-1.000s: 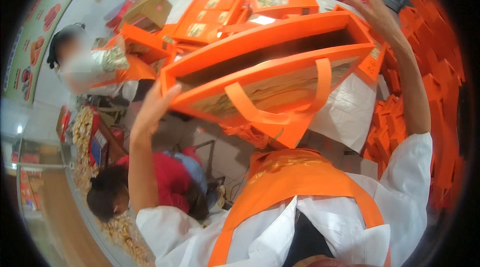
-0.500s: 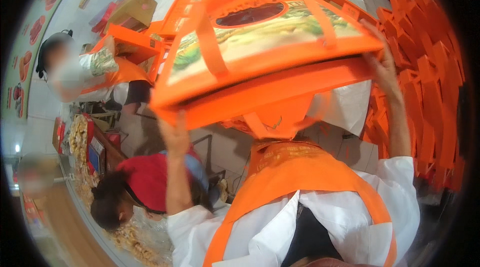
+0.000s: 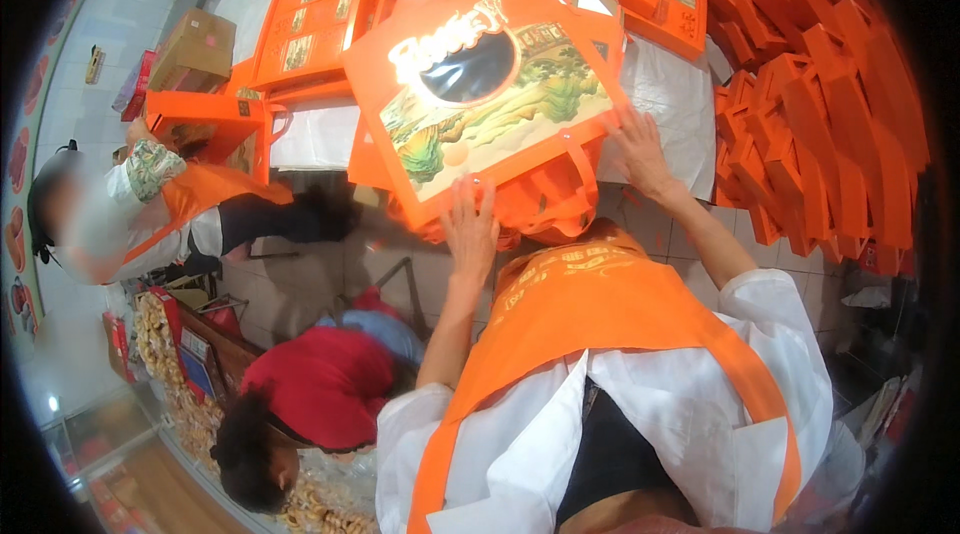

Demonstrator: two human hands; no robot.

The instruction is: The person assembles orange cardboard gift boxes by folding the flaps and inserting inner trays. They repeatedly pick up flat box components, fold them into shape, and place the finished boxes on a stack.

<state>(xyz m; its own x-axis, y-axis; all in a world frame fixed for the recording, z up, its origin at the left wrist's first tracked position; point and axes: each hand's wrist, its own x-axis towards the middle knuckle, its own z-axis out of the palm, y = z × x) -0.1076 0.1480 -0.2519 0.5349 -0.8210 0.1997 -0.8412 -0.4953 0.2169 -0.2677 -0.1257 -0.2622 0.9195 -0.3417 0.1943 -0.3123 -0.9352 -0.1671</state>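
Observation:
A flat orange gift box (image 3: pixel 560 119) with a landscape picture and a dark oval window lies picture side up, overhanging the table's near edge. My left hand (image 3: pixel 470 229) is open, its fingertips touching the near edge. At the right corner my right hand (image 3: pixel 642 156) is open too, fingers spread and resting on or just beside the edge. Orange straps (image 3: pixel 580 179) hang below the near side, between my hands. What lies under the box is mostly hidden.
Open orange boxes with packs inside (image 3: pixel 318 19) stand on the white-covered table (image 3: pixel 655 99). Stacked orange cartons (image 3: pixel 840 134) rise at the right. One person (image 3: pixel 190 199) handles an orange box at the left; another in a red top (image 3: pixel 320 384) bends at the lower left.
The orange box, gripped at both sides and tilted before, has moved away and now lies flatter, with its straps at the near side. Both hands have loosened and shifted to its near edge and corner.

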